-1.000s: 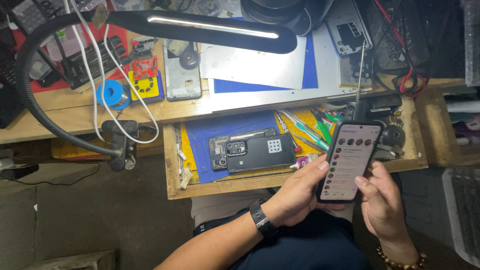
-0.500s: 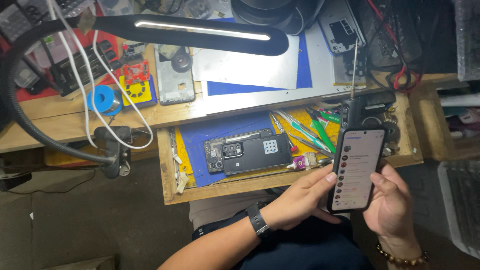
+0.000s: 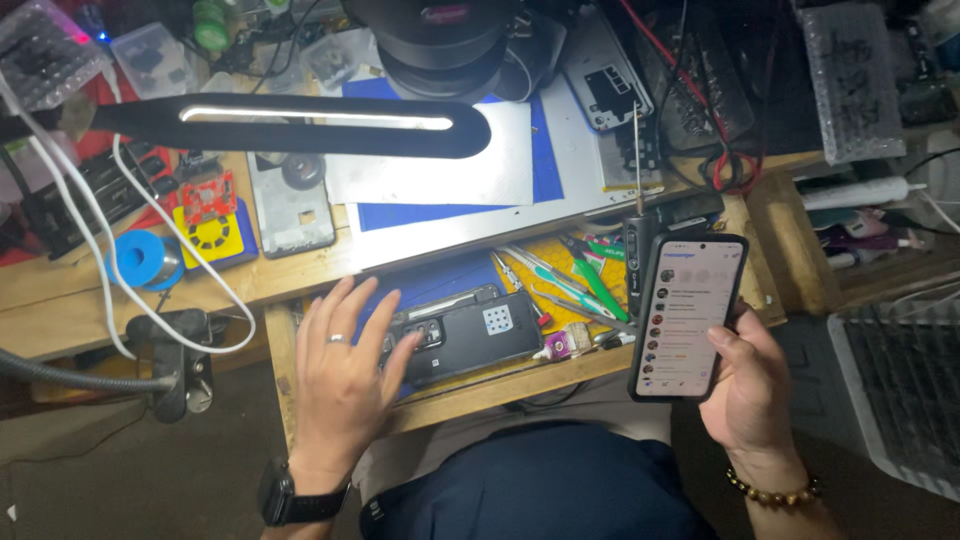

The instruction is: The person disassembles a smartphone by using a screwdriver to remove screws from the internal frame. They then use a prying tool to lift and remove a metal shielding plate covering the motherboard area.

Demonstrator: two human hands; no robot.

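A blue spool of solder wire (image 3: 140, 262) lies on the wooden counter (image 3: 60, 310), well to the left of the open wooden drawer (image 3: 275, 350). Right of the spool sits a yellow and red plastic fixture (image 3: 212, 225), and over both stretches the black bar-shaped desk lamp (image 3: 300, 128), lit along its length. The left hand (image 3: 345, 375), with a ring and a black wristwatch (image 3: 290, 495), hovers flat over the left part of the drawer, its fingers (image 3: 350, 300) spread apart and gripping nothing; the fingertips reach the edge of the dark opened phone body (image 3: 465, 340) that lies on the blue mat (image 3: 440, 280) inside the drawer. Right of that phone body lie green-handled tweezers (image 3: 595, 285) on a yellow mat. Further right, beyond the drawer's front edge, the right hand (image 3: 750, 395), wearing a brown bead bracelet (image 3: 770, 492), has its fingers closed around a black smartphone with a lit white screen (image 3: 690, 315), held upright and tilted slightly
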